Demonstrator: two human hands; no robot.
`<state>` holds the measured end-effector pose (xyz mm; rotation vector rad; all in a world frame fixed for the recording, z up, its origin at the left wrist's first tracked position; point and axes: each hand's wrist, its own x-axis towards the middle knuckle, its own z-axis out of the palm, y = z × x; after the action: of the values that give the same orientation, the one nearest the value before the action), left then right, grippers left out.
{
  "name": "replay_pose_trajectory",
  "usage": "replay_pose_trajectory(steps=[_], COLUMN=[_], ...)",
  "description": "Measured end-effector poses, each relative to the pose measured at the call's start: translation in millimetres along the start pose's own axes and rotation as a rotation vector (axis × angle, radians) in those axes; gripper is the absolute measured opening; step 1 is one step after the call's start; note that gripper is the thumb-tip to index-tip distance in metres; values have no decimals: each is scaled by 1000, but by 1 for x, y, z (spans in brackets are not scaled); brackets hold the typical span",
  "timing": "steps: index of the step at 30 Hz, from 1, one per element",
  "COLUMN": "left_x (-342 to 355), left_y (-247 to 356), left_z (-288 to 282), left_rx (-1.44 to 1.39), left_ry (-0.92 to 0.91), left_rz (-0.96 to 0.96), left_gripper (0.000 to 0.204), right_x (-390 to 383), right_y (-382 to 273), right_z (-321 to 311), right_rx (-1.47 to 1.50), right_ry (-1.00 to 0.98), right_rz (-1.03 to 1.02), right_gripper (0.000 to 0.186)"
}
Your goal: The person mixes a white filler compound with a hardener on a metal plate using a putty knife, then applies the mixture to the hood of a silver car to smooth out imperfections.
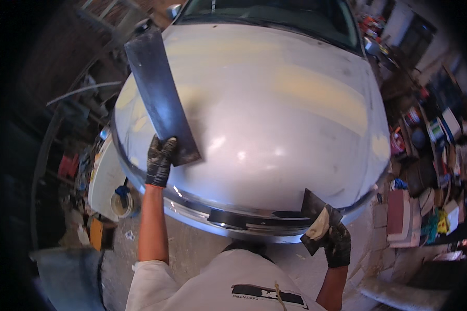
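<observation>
My left hand (161,160), in a dark work glove, grips the lower end of a long, flat, dark sheet (163,90). The sheet slants over the left side of a silvery car hood (233,119) and reaches up toward the windshield; whether it touches the hood I cannot tell. At the front edge of the car, on the right, my gloved right hand (338,245) is closed on a dark, flat spreader plate (312,205). A lump of cream-coloured paste (319,226) lies on that plate. Pale yellow patches (321,96) mark the hood.
The front bumper (233,223) runs close before my body. On the floor at left stands a white bucket (122,205) with something blue at its rim, near an orange-sided box (97,233). Cluttered shelves (441,129) line the right side.
</observation>
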<state>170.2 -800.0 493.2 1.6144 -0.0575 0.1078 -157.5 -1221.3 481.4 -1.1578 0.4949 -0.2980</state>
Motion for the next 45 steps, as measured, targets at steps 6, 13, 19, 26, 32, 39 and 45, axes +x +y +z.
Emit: replay_pose_trajectory(steps=[6, 13, 19, 26, 32, 39, 45], left_x=[-47, -93, -155, -196, -198, -188, -194], left_y=[-15, -35, -24, -25, -64, -70, -81], left_z=[-35, -121, -94, -53, -32, -14, -1], left_rx=[-24, 328, 561, 130, -468, -1033, -1168], left_ry=[205, 609, 758, 722, 481, -1, -307], left_rz=[8, -187, 88, 137, -337, -204, 98], left_gripper=[40, 33, 39, 30, 34, 35, 37], right_x=[42, 61, 79, 95, 111, 106, 103], right_y=[-1, -14, -22, -29, -21, -20, -34], right_z=[51, 73, 81, 80, 64, 61, 64], right_rx=[-326, -268, -230, -226, -546, -793, -598], right_ry=[-91, -161, -360, -432, -516, -464, -491], right_rz=[-117, 46, 42, 73, -161, -314, -125], right_gripper=[24, 25, 35, 18, 19, 17, 18])
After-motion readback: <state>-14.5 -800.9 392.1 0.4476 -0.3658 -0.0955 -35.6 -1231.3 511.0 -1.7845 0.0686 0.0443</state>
